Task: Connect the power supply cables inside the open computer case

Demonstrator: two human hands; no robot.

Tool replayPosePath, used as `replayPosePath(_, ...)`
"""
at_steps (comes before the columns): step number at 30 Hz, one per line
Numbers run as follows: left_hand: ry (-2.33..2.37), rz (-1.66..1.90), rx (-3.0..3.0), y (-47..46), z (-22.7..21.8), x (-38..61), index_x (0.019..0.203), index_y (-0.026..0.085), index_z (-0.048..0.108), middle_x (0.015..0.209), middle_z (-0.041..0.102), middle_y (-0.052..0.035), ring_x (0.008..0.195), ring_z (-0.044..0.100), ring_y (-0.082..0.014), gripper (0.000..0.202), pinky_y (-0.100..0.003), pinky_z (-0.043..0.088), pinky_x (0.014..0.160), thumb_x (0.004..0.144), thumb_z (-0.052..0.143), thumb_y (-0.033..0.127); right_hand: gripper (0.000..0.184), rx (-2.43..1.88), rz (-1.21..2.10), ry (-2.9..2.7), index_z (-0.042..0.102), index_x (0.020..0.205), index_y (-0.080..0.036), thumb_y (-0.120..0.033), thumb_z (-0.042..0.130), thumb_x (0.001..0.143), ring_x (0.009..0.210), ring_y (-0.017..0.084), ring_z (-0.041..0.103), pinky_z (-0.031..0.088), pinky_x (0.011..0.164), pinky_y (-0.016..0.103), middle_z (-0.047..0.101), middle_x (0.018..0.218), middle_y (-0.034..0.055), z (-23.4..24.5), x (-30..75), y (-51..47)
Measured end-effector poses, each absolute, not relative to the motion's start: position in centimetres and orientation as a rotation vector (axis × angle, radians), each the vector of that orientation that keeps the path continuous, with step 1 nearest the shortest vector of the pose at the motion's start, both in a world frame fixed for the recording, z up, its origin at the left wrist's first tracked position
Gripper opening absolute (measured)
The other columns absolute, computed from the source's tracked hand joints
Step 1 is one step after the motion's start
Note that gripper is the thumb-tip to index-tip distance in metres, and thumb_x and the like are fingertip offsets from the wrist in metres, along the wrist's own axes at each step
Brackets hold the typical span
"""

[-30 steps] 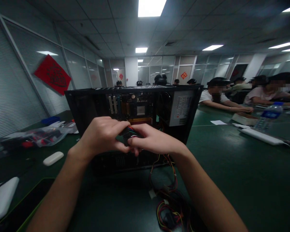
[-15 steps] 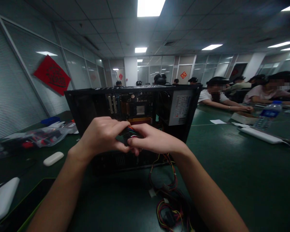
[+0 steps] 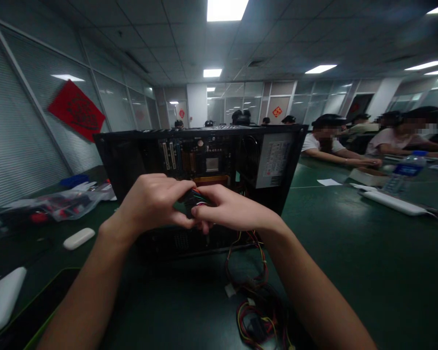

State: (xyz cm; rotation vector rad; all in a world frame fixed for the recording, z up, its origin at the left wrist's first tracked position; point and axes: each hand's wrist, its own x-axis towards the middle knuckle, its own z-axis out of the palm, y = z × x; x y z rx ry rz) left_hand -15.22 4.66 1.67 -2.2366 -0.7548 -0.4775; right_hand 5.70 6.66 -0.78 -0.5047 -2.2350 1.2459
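In front of me an open black computer case (image 3: 113,155) stands on the green table, its inside facing me. A motherboard (image 3: 219,150) shows within it, beside a power supply (image 3: 275,158) at the right. Before the board, my left hand (image 3: 153,201) and my right hand (image 3: 233,206) both grip a bundle of coloured wires (image 3: 200,197). Fingers of both hands are closed round it, and the end of the bundle is hidden. More power cables (image 3: 255,316) with connectors spill from the case's lower right onto the table.
Left of the case lie a clear plastic bag (image 3: 62,204), a white oval case (image 3: 79,238) and a dark green-edged pad (image 3: 32,306). Rightward are a water bottle (image 3: 405,172), an open box (image 3: 368,176) and a white power strip (image 3: 394,201). Other people sit along the table.
Both hands keep the same grip on the wires with hardly any movement. The whole view has shifted very slightly.
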Motion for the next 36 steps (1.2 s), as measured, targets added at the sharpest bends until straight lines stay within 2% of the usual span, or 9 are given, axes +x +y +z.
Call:
replayPosePath(7,-0.747,-0.497,-2.242,4.53,1.82,-15.17,0.100,0.018,0.070,0.073,0.072,-0.0047,0.065,0.068,-0.0203,0.055,-0.030,0.044,0.061,0.088,0.055,0.070,0.015,-0.486,1.204,-2.244,0.058,0.101,-0.014,-0.021,0.055,0.087,0.063,0.012,0.063,0.052,0.060,0.023,0.065,0.079,-0.0001,-0.90,5.74,6.48)
replayPosePath(13,-0.631,-0.582,-2.245,4.88,1.58,-15.37,0.099,0.014,0.071,0.071,0.071,-0.0059,0.061,0.066,-0.0190,0.055,-0.030,0.044,0.059,0.089,0.058,0.066,0.014,-0.516,1.229,-2.237,0.058,0.100,-0.014,-0.020,0.055,0.087,0.063,0.011,0.063,0.053,0.061,0.023,0.064,0.077,-0.0007,-0.84,5.65,6.51)
replayPosePath(17,-0.647,-0.540,-2.231,5.02,1.61,-15.51,0.099,0.014,0.070,0.071,0.071,-0.0056,0.060,0.067,-0.0198,0.057,-0.030,0.044,0.058,0.091,0.054,0.068,0.014,-0.512,1.285,-2.213,0.058,0.100,-0.014,-0.021,0.055,0.088,0.063,0.011,0.063,0.053,0.060,0.022,0.062,0.076,-0.0012,-1.01,5.47,6.77)
replayPosePath(21,-0.708,-0.505,-2.239,5.00,1.66,-15.50,0.101,0.014,0.071,0.072,0.072,-0.0059,0.063,0.069,-0.0221,0.055,-0.031,0.047,0.059,0.089,0.059,0.066,0.013,-0.509,1.257,-2.210,0.058,0.099,-0.015,-0.020,0.055,0.088,0.063,0.011,0.063,0.053,0.060,0.022,0.064,0.078,-0.0006,-1.16,5.42,7.00)
replayPosePath(24,-0.769,-0.498,-2.275,5.13,1.55,-15.52,0.110,0.013,0.070,0.081,0.075,-0.0082,0.071,0.072,-0.0244,0.053,-0.032,0.051,0.065,0.086,0.065,0.060,0.013,-0.523,1.256,-2.195,0.058,0.100,-0.015,-0.019,0.055,0.088,0.062,0.011,0.063,0.053,0.060,0.022,0.065,0.076,-0.0009,-1.09,5.43,7.04)
replayPosePath(27,-0.850,-0.503,-2.333,5.35,1.37,-15.61,0.122,0.014,0.066,0.101,0.077,-0.0116,0.084,0.074,-0.0278,0.054,-0.035,0.055,0.072,0.086,0.068,0.054,0.009,-0.545,1.245,-2.166,0.057,0.098,-0.015,-0.020,0.054,0.090,0.060,0.011,0.063,0.051,0.058,0.021,0.064,0.071,-0.0018,-0.96,5.39,7.00)
replayPosePath(31,-0.896,-0.574,-2.385,5.50,1.32,-15.72,0.141,0.014,0.055,0.125,0.071,-0.0152,0.108,0.071,-0.0300,0.064,-0.039,0.056,0.090,0.088,0.067,0.050,0.004,-0.537,1.248,-2.070,0.054,0.090,-0.016,-0.020,0.054,0.092,0.056,0.009,0.061,0.050,0.056,0.021,0.062,0.066,-0.0038,-0.94,5.26,7.02)
replayPosePath(33,-0.871,-0.643,-2.363,5.50,1.35,-15.73,0.144,0.015,0.052,0.131,0.068,-0.0159,0.115,0.069,-0.0301,0.066,-0.040,0.055,0.095,0.090,0.065,0.050,0.008,-0.513,1.245,-2.023,0.053,0.089,-0.017,-0.023,0.054,0.094,0.055,0.009,0.060,0.049,0.055,0.021,0.061,0.065,-0.0042,-1.01,5.22,7.09)
replayPosePath(36,-0.846,-0.775,-2.287,5.40,1.43,-15.62,0.142,0.016,0.053,0.127,0.070,-0.0150,0.112,0.069,-0.0290,0.061,-0.040,0.056,0.094,0.093,0.061,0.051,0.014,-0.446,1.228,-1.956,0.052,0.089,-0.017,-0.029,0.055,0.096,0.054,0.009,0.058,0.049,0.054,0.021,0.059,0.064,-0.0047,-1.07,5.20,7.12)
